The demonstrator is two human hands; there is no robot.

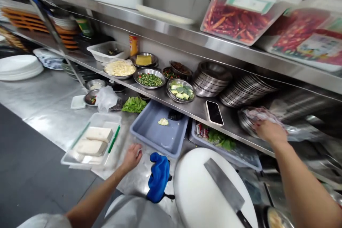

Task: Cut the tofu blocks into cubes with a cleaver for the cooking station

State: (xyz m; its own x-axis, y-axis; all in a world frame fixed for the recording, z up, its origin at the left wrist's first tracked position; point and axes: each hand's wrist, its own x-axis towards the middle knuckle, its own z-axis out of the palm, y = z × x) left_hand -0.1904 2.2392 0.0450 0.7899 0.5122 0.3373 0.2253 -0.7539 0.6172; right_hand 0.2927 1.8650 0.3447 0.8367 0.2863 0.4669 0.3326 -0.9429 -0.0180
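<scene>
A steel counter (49, 101) is crossing the head view. At three o'clock, your right hand (270, 132) is touching a crumpled, translucent bag (263, 114); I can't tell if it's pinching. At seven, your left hand (132, 157) is curling loosely, unclenched. At one, a chilli tub's label (249, 3) is blurring.

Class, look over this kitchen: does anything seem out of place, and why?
The phone seems out of place: it lies at the front edge of the shelf, beside a bowl of cut vegetables, an odd spot among food and stacked metal bowls.
</scene>
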